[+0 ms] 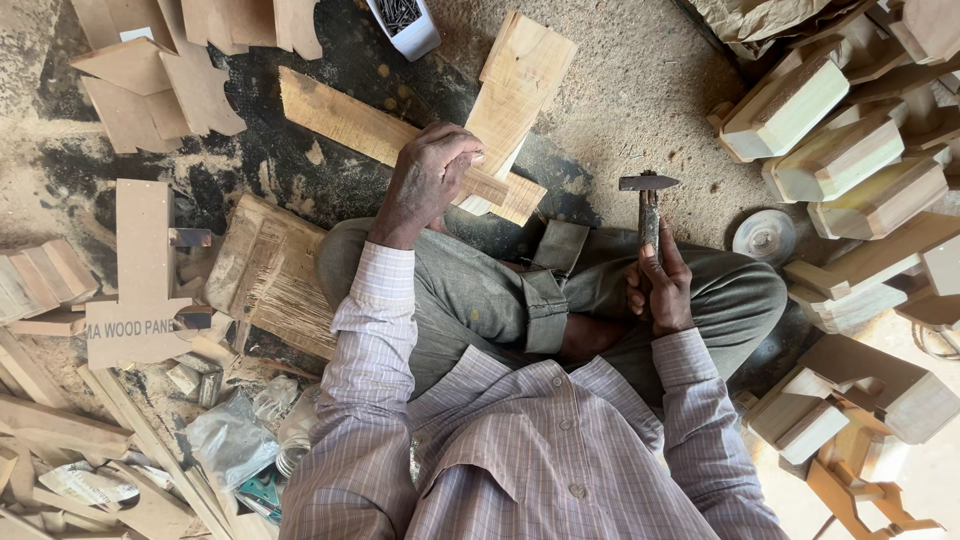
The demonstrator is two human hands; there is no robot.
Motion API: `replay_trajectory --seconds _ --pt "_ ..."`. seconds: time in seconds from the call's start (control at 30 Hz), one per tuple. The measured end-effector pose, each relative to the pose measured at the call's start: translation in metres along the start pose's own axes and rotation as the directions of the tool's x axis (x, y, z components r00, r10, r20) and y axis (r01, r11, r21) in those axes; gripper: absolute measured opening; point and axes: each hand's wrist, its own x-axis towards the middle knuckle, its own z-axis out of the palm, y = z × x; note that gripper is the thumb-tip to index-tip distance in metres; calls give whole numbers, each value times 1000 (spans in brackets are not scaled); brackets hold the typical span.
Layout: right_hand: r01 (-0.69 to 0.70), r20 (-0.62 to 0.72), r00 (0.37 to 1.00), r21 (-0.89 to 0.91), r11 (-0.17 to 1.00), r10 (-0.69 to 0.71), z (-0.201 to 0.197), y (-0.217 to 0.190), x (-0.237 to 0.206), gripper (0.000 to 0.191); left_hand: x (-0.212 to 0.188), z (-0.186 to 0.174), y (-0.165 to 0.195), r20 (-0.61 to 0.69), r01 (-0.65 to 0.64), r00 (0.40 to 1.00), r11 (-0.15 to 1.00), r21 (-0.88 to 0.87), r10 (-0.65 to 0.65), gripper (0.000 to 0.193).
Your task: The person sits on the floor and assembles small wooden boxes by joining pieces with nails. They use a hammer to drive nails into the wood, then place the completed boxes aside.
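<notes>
Your left hand [428, 180] closes its grip on a small wood block [478, 186], pressed against the plank [350, 125] lying on the floor [640, 90] ahead of your knees. Your right hand [662, 290] is wrapped tight around a hammer [648, 205], head up, over your right leg. A white tub of nails [405, 22] sits beyond the plank. Cut wooden pieces [840, 150] are stacked to your right, offcuts [150, 80] to your left.

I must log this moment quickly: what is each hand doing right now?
Left hand: closed, gripping the pale flat wooden board.
Right hand: closed around the handle of the dark metal-headed hammer, held upright.
</notes>
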Motion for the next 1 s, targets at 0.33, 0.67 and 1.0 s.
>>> replay_trajectory --seconds 0.33,0.67,1.0 --pt "124 53 992 -305 944 -113 22 -17 -18 65 1 4 -8 -39 -50 998 999 9 51 6" --pt "737 555 562 -673 66 -612 109 -94 -31 58 2 1 -4 -55 -42 998 998 -48 40 5" --pt "768 687 547 -639 -41 -478 134 -121 -18 55 5 1 -6 -52 -53 997 997 -47 51 6"
